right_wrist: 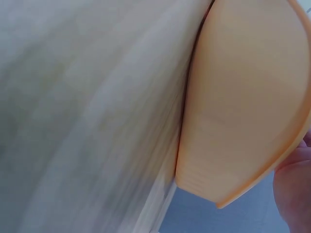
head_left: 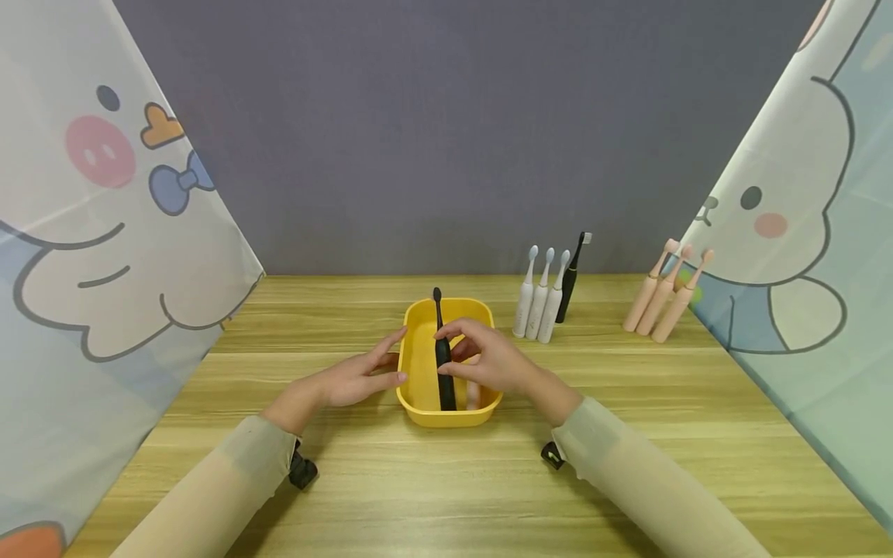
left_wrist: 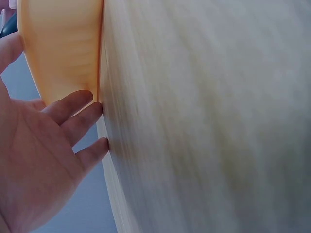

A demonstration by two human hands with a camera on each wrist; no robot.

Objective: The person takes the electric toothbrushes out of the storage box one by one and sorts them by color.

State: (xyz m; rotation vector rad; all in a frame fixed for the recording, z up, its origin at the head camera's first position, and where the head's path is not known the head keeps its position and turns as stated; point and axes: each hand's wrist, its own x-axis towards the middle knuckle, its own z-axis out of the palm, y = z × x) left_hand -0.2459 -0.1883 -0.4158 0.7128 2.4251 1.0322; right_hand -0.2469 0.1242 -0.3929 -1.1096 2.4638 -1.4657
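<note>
A black electric toothbrush slants inside a yellow bin, its brush head toward the far rim. My right hand reaches over the bin's right side and pinches the toothbrush handle between thumb and fingers. In the right wrist view, the bin's outer wall covers most of that hand. My left hand is at the bin's left side with fingers loosely spread, thumb and fingertips right at the wall. Beside the black handle lies a pale pink handle, partly hidden under my right hand.
Three white electric toothbrushes stand right of the bin, with another black toothbrush just behind them. Three pink ones stand farther right. A grey panel rises behind the wooden table, and printed cloths hang at both sides.
</note>
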